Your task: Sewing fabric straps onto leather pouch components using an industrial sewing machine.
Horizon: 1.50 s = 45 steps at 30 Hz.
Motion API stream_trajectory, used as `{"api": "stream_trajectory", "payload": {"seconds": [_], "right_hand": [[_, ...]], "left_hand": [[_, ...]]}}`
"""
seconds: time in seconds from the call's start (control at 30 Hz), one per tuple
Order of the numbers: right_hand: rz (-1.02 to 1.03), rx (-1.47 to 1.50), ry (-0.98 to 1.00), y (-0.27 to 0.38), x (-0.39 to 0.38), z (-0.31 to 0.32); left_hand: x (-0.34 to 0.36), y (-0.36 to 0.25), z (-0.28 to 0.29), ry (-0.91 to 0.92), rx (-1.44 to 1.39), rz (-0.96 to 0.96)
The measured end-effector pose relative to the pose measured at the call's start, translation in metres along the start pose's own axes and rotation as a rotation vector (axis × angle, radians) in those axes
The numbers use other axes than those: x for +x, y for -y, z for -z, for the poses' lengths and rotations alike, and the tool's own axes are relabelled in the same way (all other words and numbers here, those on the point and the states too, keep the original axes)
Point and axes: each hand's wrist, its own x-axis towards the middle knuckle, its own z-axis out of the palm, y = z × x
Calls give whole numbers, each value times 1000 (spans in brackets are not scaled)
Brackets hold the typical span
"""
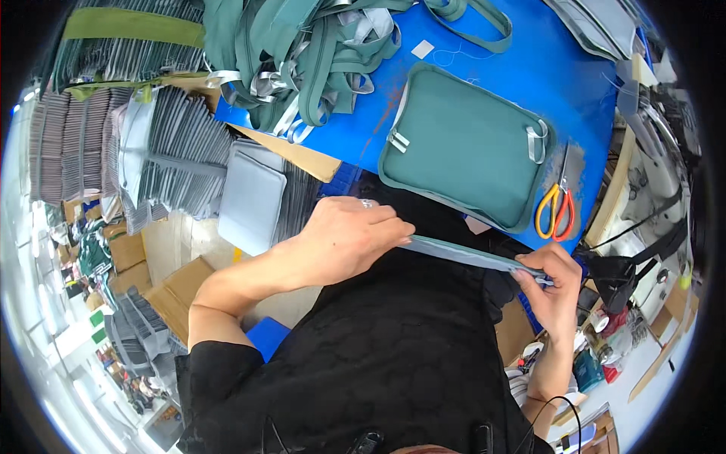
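My left hand [352, 236] pinches one end of a grey-green strip [461, 253], and my right hand [556, 276] pinches the other between thumb and fingers; I see it stretched just off the near edge of the blue table [563, 87]. Beyond it lies a green pouch [469, 144] along that edge, its contents hidden from me. Orange-and-yellow scissors [564, 185] sit just right of the pouch. I have bare tabletop above the scissors; a heap of green straps [310, 64] crowds the far left. Lower left stands a cardboard box [180, 296].
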Motion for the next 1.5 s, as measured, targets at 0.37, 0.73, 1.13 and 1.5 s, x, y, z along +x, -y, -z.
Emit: {"api": "stream_trajectory", "payload": {"seconds": [0.37, 0.73, 1.13, 1.5], "right_hand": [[-101, 20, 311, -33, 118, 32], [55, -227, -4, -113, 198, -8], [112, -78, -246, -29, 62, 57], [172, -57, -414, -18, 29, 72]], "left_hand": [[106, 88, 26, 168, -437, 366], [180, 168, -9, -136, 72, 156], [156, 22, 59, -114, 190, -468], [168, -2, 68, -225, 396, -958]]}}
